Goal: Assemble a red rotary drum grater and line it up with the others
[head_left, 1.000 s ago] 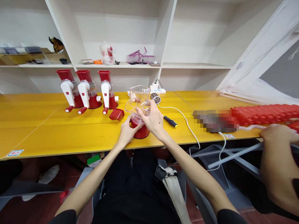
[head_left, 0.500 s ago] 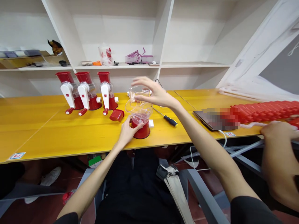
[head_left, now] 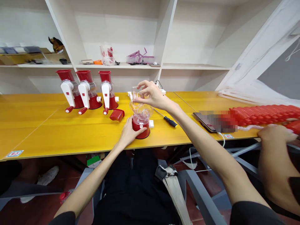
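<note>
On the yellow table (head_left: 70,134) stands a partly built grater: a red round base (head_left: 141,130) with a clear drum housing (head_left: 142,113) on top. My left hand (head_left: 128,133) is wrapped round the left side of the red base. My right hand (head_left: 151,94) is raised above it, its fingers pinched on the rim of a clear plastic hopper (head_left: 137,94) that sits over the housing. A loose red cap (head_left: 117,115) lies just to the left of the base.
Three finished red and white graters (head_left: 87,92) stand in a row at the back left. A screwdriver (head_left: 168,120) lies right of the base. A phone (head_left: 203,122) and red grid mats (head_left: 264,114) lie at right, where another person's hand (head_left: 272,137) rests. Shelves with clutter rise behind.
My right hand left the housing, rose above the table and now pinches the clear hopper over the housing. My left hand stayed on the red base.
</note>
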Tool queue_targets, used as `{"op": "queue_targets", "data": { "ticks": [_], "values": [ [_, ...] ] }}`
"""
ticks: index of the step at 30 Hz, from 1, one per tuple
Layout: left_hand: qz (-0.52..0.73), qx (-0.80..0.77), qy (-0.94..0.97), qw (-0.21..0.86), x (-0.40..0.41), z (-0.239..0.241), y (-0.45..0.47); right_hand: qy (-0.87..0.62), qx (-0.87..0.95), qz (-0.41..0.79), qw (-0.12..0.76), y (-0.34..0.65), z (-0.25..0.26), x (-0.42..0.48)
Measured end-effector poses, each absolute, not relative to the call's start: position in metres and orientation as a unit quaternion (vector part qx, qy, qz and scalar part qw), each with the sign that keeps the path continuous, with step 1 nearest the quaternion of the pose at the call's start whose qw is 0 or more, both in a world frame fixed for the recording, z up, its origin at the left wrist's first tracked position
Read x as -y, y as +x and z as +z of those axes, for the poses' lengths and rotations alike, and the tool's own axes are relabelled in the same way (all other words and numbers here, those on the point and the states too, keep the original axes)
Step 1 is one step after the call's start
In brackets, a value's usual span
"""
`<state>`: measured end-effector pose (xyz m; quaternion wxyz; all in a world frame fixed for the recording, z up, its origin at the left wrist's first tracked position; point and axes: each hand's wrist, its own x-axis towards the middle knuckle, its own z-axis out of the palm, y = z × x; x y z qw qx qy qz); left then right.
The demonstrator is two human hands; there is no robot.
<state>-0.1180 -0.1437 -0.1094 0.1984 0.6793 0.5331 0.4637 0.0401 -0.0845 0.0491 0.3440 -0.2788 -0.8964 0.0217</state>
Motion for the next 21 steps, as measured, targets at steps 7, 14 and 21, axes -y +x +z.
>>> {"op": "queue_targets", "data": {
  "ticks": [7, 14, 21],
  "values": [
    [0.454, -0.539, 0.685, 0.185, 0.144, -0.112, -0.118, -0.343, 0.867, -0.009, 0.361, 0.033, 0.042, 0.087],
    [0.456, -0.541, 0.684, 0.179, 0.141, -0.115, -0.118, -0.362, 0.852, -0.029, 0.376, 0.029, 0.039, 0.087],
    [0.456, -0.545, 0.681, 0.178, 0.14, -0.115, -0.118, -0.386, 0.84, -0.047, 0.377, 0.026, 0.037, 0.092]
  ]
}}
